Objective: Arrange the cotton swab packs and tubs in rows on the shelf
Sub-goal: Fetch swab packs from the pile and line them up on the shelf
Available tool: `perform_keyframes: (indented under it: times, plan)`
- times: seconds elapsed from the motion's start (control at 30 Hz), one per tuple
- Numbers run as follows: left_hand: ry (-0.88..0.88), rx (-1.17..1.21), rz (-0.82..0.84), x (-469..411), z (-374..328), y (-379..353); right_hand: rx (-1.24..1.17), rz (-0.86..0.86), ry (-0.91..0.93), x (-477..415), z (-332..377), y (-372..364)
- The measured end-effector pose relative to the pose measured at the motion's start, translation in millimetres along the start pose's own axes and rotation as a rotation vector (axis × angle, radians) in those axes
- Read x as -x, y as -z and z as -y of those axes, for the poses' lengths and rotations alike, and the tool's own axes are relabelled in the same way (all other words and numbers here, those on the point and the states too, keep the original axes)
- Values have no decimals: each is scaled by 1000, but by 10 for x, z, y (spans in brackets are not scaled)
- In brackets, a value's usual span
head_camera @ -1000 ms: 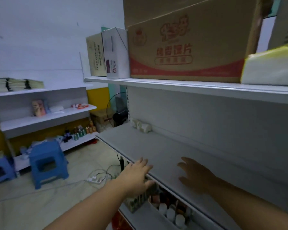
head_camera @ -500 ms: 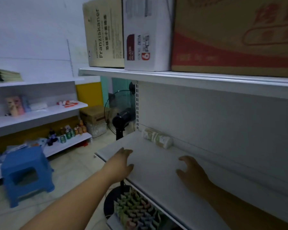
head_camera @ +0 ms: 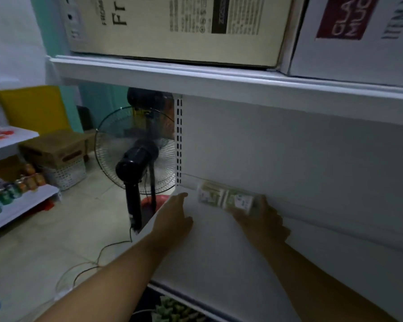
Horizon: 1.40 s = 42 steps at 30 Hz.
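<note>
Shelf board point(head_camera: 214, 252) open — swab packs point(head_camera: 226, 199) at back, upper shelf point(head_camera: 219, 77) overhead

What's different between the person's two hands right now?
The left hand lies open and holds nothing; the right hand grips the swab packs. The left hand is at the end of the shelf; the right hand is further in, by the back panel. Both reach onto the same shelf.

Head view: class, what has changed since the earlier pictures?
The right hand reached to the back of the shelf and now seems to grip the cotton swab packs at their right end. The left hand slid forward, flat near the shelf's left edge. The packs stayed at the back.
</note>
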<state>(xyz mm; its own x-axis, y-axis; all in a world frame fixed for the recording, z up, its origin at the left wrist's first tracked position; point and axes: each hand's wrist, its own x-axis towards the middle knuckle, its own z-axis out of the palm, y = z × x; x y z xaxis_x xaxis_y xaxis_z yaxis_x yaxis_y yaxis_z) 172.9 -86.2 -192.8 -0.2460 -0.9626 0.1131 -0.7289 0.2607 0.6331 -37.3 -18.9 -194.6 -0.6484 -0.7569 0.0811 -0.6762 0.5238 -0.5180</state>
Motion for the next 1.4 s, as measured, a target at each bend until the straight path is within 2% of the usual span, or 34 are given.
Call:
perform_keyframes:
  times: [0.07,0.17,0.27,0.33,0.53,0.7,0.73,0.8,0.9,1.03,1.17,1.4]
  plan:
    - [-34,17,8,-201,-86,-75,-6,-30,-8,-46,34,-20]
    - [15,62,43,-450,-226,-183,80,-99,18,-86,20,-99]
    - [21,20,-40,-519,-239,-281,49,-101,5,-125,-19,-134]
    - [40,121,-64,-506,-193,-304,0,-82,-15,-132,-26,-124]
    - [10,475,68,-334,-207,-187,-91,29,17,-77,8,14]
    - [-97,630,18,224,-441,-85,-681,185,137,226,-177,386]
    - [-68,679,11,352,-531,-101,-762,204,135,319,-266,481]
    - [63,822,47,610,-797,-161,-1002,258,75,511,-501,690]
    - [83,855,48,1046,-1300,-348,-1354,343,-91,795,-970,1060]
    - [23,960,68,1849,-2139,-711,-1416,207,-127,1259,-1771,1801]
    - [27,1159,284,2646,-2892,-1211,-1394,-6,-116,1862,-2733,2620]
    - [-95,1092,674,3882,-4042,-2045,-1351,-278,-235,2927,-4230,3607]
